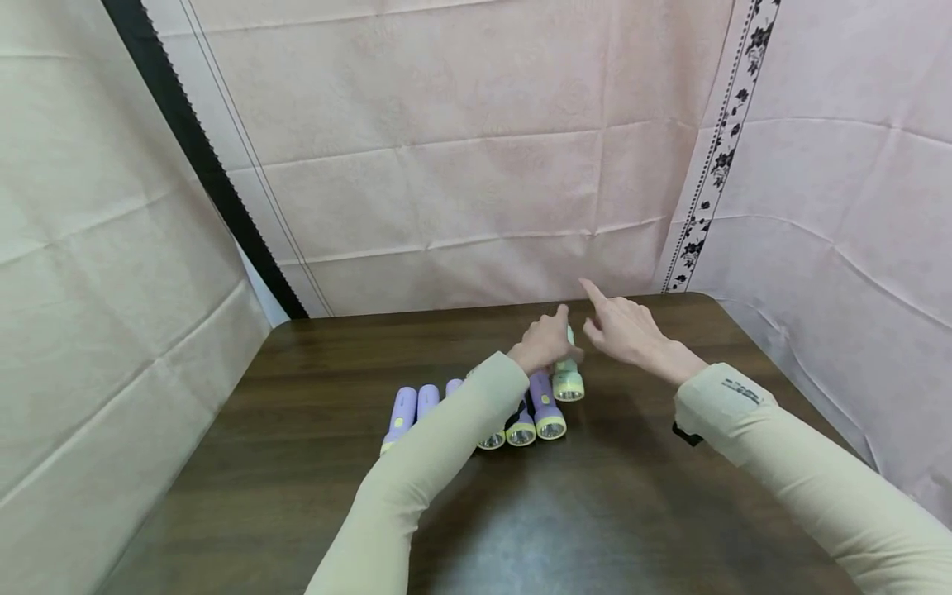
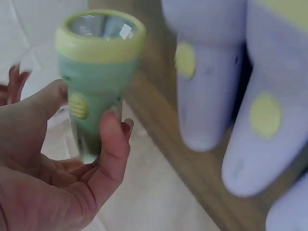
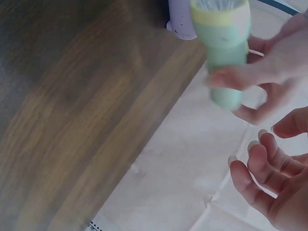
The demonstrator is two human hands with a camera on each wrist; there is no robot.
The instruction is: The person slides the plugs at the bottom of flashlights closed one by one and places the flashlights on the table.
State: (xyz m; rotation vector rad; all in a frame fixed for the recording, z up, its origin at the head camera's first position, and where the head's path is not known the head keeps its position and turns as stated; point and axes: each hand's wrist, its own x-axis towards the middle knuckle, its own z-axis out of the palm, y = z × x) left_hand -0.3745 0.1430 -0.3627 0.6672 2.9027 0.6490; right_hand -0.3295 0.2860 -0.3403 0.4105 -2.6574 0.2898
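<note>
My left hand (image 1: pixel 546 340) grips a green flashlight (image 1: pixel 568 382) with a yellow rim, its lens end toward me. In the left wrist view the thumb and fingers wrap the narrow handle of that green flashlight (image 2: pixel 98 72). Just right of it, my right hand (image 1: pixel 628 329) is held with fingers extended and holds nothing; in the right wrist view its fingers (image 3: pixel 255 168) are loosely bent, apart from the flashlight. A purple flashlight (image 1: pixel 546 405) lies nearest to the left hand, at the end of a row of several purple ones, partly hidden by the left sleeve.
The flashlights lie on a dark brown wooden table (image 1: pixel 297 487). A pale cloth (image 1: pixel 461 182) hangs behind the table's far edge, with more cloth at both sides. At the row's left end is another purple flashlight (image 1: pixel 402 413).
</note>
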